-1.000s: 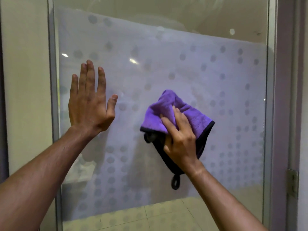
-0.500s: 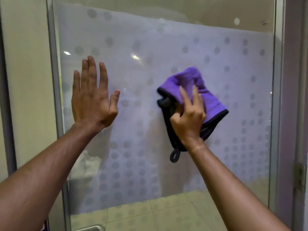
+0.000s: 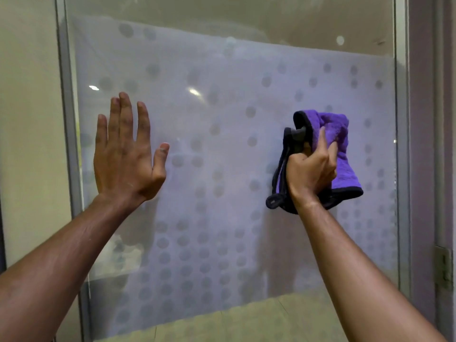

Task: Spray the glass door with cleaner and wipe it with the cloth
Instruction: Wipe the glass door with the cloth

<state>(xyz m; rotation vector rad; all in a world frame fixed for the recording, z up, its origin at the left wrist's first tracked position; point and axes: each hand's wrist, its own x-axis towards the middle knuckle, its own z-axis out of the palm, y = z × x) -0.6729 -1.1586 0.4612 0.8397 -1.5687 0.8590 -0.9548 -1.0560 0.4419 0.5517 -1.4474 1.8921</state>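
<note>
There's honestly nothing readable anywhere, no text, brand, number or sign on the frosted, dotted glass door (image 3: 222,144), the purple cloth (image 3: 343,154) or the metal frame (image 3: 402,169) around it.

The cloth (image 3: 340,144) is purple with black edging and a black loop. The glass door (image 3: 222,119) carries a whitish frosted band patterned with grey dots, framed in grey metal.
</note>
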